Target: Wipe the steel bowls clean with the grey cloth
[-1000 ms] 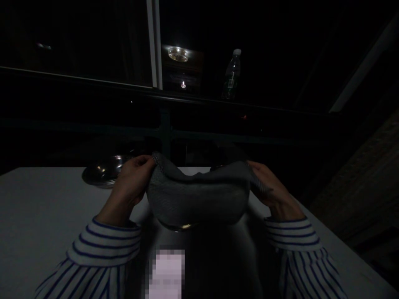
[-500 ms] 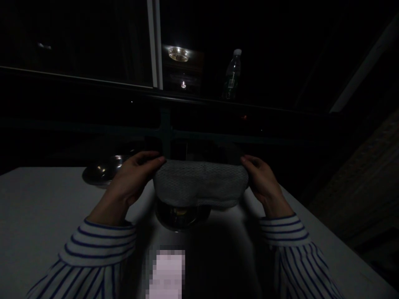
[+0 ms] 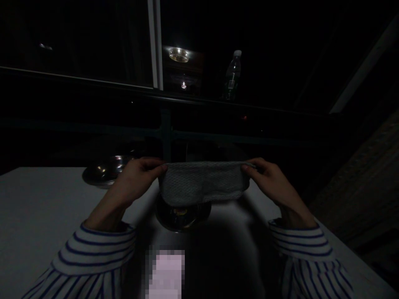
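A grey textured cloth point(image 3: 204, 182) is stretched between my two hands in the dim light, held up over the table. My left hand point(image 3: 137, 180) pinches its upper left corner, thumb toward me. At the upper right corner, my right hand point(image 3: 264, 176) pinches it between thumb and fingers. Below and behind the cloth sits a dark shiny round bowl point(image 3: 177, 220) on the white table, its upper part hidden by the cloth. Something small and yellowish shows in the bowl, too dark to name.
A shiny metal bowl point(image 3: 99, 174) stands on the white table point(image 3: 40, 220) at the back left. A pixelated bright rectangle point(image 3: 166, 274) lies near the front. Beyond the table, a clear plastic bottle point(image 3: 233, 77) stands by a dark window with a pale frame point(image 3: 155, 45).
My right hand has turned and shifted slightly right and down, its fingers now over the cloth's corner. The left hand has dropped a little. The cloth's lower edge on the right has risen.
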The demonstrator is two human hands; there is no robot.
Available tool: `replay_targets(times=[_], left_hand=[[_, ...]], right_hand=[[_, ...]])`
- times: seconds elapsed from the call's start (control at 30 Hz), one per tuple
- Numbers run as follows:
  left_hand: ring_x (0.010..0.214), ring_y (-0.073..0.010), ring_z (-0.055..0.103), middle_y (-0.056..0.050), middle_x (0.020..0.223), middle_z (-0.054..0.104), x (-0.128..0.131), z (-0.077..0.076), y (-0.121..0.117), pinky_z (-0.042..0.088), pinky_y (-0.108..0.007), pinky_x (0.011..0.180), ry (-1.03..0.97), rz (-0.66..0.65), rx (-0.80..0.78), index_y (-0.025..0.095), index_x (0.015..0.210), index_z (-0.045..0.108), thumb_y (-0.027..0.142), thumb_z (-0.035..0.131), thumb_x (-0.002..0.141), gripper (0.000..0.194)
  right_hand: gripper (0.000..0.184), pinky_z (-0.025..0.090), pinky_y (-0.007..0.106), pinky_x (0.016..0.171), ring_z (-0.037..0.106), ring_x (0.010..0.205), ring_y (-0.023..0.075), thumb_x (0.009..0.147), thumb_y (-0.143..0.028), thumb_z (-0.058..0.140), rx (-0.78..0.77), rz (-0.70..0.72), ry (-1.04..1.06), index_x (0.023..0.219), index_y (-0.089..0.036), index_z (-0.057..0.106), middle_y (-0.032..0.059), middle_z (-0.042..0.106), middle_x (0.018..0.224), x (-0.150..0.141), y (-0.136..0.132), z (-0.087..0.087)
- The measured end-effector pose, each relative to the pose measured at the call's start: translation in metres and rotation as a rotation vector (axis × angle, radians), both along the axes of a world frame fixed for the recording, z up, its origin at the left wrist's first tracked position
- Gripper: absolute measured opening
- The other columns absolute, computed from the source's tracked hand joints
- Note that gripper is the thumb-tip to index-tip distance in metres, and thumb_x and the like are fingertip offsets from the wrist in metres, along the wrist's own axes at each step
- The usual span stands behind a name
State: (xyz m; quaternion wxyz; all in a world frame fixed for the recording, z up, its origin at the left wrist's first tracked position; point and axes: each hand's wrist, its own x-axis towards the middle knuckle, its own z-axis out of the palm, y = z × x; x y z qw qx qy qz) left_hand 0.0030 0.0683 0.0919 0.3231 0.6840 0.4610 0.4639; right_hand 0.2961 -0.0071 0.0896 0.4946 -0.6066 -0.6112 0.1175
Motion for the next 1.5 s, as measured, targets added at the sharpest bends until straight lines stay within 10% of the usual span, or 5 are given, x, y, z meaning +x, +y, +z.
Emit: replay_targets(times=[0.33,0.57,1.03,1.5], left_hand=[[0.062,-0.0176,0.06,0.0,0.068,0.066,0.002,-0.003,-0.012,0.044,-0.024,0.052,0.165,-0.357,-0.165,0.022,0.093,0.066,0.03,0.063,0.069,0.025],[0.075,-0.0182,0.064,0.0,0.083,0.07,0.02,0.003,-0.028,0.047,-0.024,0.063,0.316,-0.751,-0.329,0.021,0.088,0.07,0.04,0.057,0.075,0.026],[0.053,-0.0145,0.053,0.0,0.058,0.061,0.024,-0.014,-0.011,0.032,-0.022,0.044,0.405,-0.354,-0.153,0.016,0.074,0.065,0.053,0.048,0.077,0.041],[0.058,-0.0137,0.054,0.0,0.06,0.061,0.051,-0.019,-0.023,0.037,-0.022,0.052,-0.108,-0.292,-0.327,0.014,0.07,0.066,0.046,0.058,0.072,0.033]], right_hand=[[0.009,0.039,0.022,0.052,0.051,0.059,0.0126,0.072,-0.029,0.056,-0.085,0.158,0.502,0.073,-0.021,0.058,-0.0031,0.055,0.065,-0.023,-0.009,0.009],[0.01,0.042,0.022,0.056,0.054,0.062,0.0127,0.073,-0.028,0.059,-0.15,0.29,0.525,0.079,-0.02,0.059,-0.0023,0.058,0.068,-0.038,-0.013,0.012],[0.013,0.044,0.022,0.061,0.057,0.071,0.013,0.077,-0.033,0.063,-0.222,0.519,0.522,0.083,-0.021,0.062,-0.0012,0.061,0.077,-0.041,-0.012,0.003],[0.013,0.045,0.025,0.076,0.059,0.086,0.0139,0.086,-0.027,0.049,-0.157,0.675,0.082,0.093,-0.021,0.058,0.0,0.064,0.091,-0.076,-0.008,-0.006]])
